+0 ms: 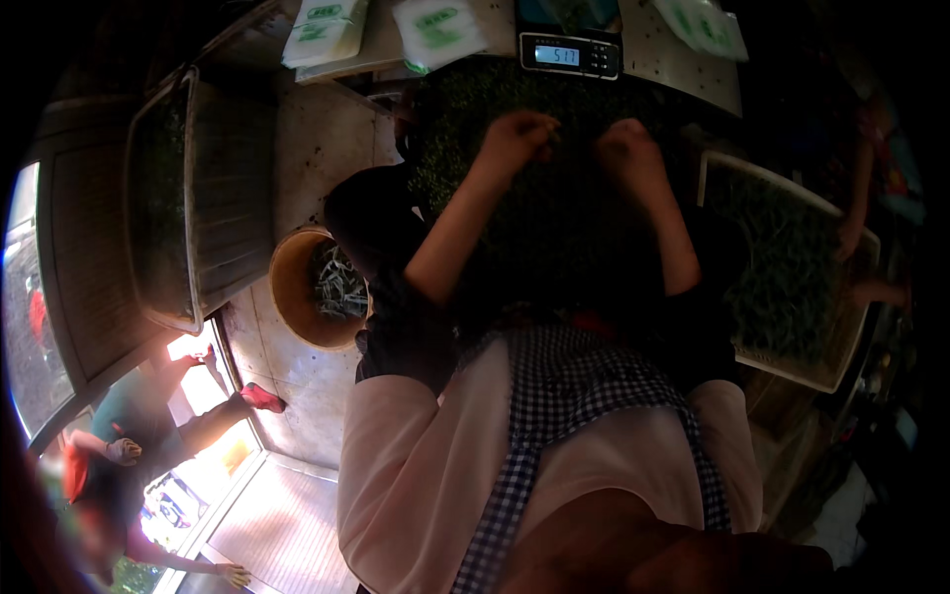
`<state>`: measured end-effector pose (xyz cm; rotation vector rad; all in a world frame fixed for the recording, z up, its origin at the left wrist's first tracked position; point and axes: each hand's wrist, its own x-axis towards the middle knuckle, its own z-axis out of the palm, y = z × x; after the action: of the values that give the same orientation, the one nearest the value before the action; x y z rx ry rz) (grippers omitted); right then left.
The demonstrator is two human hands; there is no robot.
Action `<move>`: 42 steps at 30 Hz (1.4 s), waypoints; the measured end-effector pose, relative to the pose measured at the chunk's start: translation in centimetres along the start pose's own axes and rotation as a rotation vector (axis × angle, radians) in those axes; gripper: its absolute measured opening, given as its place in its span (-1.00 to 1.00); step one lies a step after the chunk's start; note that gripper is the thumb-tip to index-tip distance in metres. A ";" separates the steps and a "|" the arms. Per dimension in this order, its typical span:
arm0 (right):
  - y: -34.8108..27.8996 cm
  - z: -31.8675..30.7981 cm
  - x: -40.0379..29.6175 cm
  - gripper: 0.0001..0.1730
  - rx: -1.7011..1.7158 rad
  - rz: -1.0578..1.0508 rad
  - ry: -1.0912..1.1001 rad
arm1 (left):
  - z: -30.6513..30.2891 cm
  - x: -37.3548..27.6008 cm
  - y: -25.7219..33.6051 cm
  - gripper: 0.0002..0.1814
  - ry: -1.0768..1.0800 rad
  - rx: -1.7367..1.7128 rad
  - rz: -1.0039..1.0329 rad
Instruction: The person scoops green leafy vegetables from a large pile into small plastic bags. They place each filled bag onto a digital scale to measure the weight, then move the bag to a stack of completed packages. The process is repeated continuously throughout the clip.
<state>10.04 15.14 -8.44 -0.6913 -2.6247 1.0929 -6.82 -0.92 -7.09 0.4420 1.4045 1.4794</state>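
Observation:
A dark heap of small-leaved green plants (460, 126), dotted with yellowish-green bits, lies in front of me under both hands. Over its upper part hovers my left hand (519, 137), fingers bent and thumb pinched towards them; a sliver of something may be at the fingertips, too blurred to tell. My right hand (629, 148) is curled a short way to the right, over a dark part of the heap, and its grip is hidden in shadow. Just beyond the hands stands a digital scale (570, 56) with a lit display and a plastic bag (575, 11) on its plate.
Printed plastic bags (441, 30) lie in stacks on the table (497, 26). A round tub (286, 289) with pale strips inside stands on the floor at left, near a large crate (191, 208). At right, a co-worker's hand (848, 237) reaches over a crate (853, 356) of greens. Another person (133, 431) is by the doorway.

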 end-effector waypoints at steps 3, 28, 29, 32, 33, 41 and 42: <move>0.1 -1.6 0.6 -0.83 0.478 0.268 0.003 | 0.3 0.0 0.3 -0.78 0.016 0.004 -0.019; -2.3 -0.5 8.9 -0.85 -0.327 -0.291 0.633 | 1.1 -0.3 -0.3 -0.78 0.003 0.014 -0.050; -2.0 -0.5 8.6 -0.85 -0.278 -0.266 0.604 | 1.4 -0.3 -0.3 -0.78 0.000 0.027 -0.046; -1.7 -0.4 8.2 -0.86 -0.178 -0.235 0.560 | 1.5 -0.4 -0.4 -0.79 -0.017 -0.006 -0.047; -1.7 -0.4 8.2 -0.86 -0.183 -0.253 0.572 | 1.5 -0.4 -0.4 -0.79 -0.018 -0.002 -0.048; -1.7 -0.5 8.2 -0.86 -0.116 -0.256 0.568 | 1.9 -0.4 -0.3 -0.77 -0.037 0.004 -0.034; -1.6 -0.5 8.1 -0.86 -0.168 -0.267 0.583 | 1.9 -0.3 -0.3 -0.78 -0.039 0.012 -0.035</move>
<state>2.62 18.51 -6.81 -0.5616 -2.2248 0.4999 -5.03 -0.27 -6.80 0.4489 1.3842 1.4277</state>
